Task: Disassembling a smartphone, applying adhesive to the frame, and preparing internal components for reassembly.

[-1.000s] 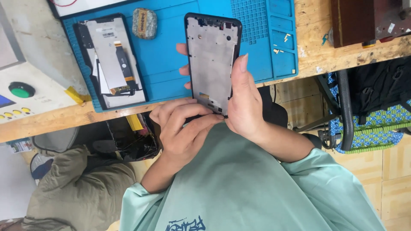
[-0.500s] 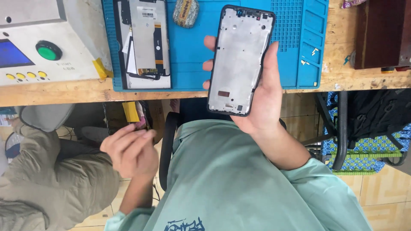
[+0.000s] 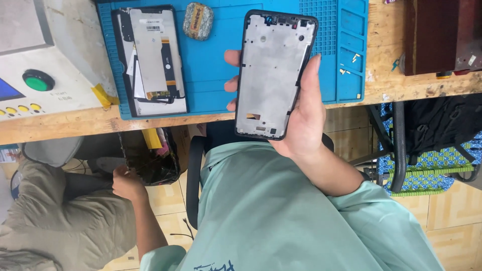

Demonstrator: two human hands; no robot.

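Note:
My right hand (image 3: 301, 125) holds a black phone frame (image 3: 273, 70) upright over the table edge, its grey metal inner side facing me. The fingers wrap its left edge and the thumb lies along its right edge. My left hand (image 3: 128, 183) is down below the table at the lower left, with curled fingers at the rim of a black bin (image 3: 153, 160) that holds yellow and pink scraps. I cannot see whether anything is in that hand.
A blue work mat (image 3: 211, 60) lies on the wooden table (image 3: 60, 123), with a phone screen assembly (image 3: 150, 55), a small pad (image 3: 198, 20) and tiny screws (image 3: 354, 59) on it. A white machine with a green button (image 3: 37, 80) stands left. A dark box (image 3: 442, 35) sits right, with a chair (image 3: 401, 145) below it.
My left hand left the bottom of the phone frame and dropped down-left to the bin under the table. My right hand kept holding the frame.

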